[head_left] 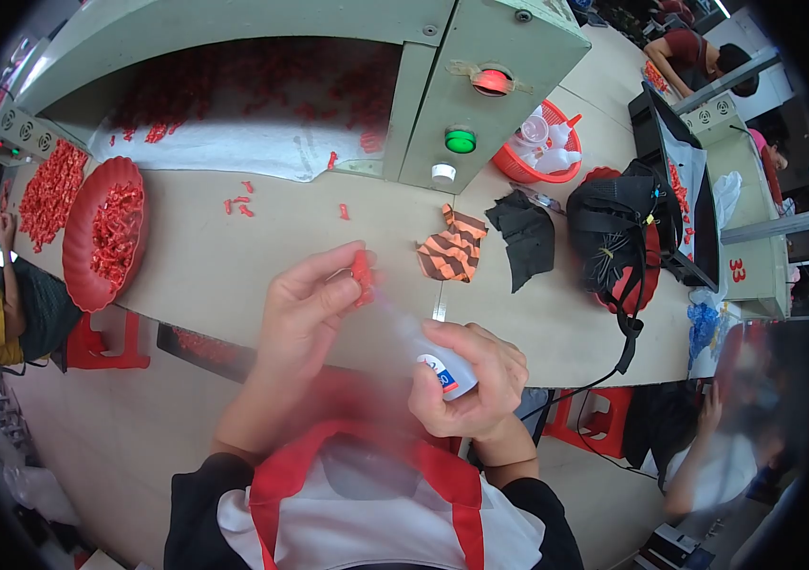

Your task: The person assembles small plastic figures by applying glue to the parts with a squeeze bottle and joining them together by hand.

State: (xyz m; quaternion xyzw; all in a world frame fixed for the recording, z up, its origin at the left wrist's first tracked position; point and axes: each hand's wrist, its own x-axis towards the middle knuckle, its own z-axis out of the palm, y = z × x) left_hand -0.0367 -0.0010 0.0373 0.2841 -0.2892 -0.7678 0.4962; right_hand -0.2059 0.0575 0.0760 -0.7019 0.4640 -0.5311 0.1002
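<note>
Between the thumb and fingers of my left hand [310,294] is a small red molded piece [362,277], held upright above the table. My right hand [476,380] grips a small translucent squeeze bottle [460,376] with a blue and white label. The bottle's narrow tip points up and left, close to the red piece; blur hides whether they touch. Several loose red pieces [241,201] lie on the table beyond my left hand. Past my right hand are an orange and black striped cloth [452,245] and a black cloth [522,237].
A pale green machine [509,57] with buttons spans the back, red pieces on its white sheet [224,157]. At left stand a red bowl [77,237] and a heap of red pieces [51,190]. A red basket [549,173] and a black bag [613,228] sit right. Other people work nearby.
</note>
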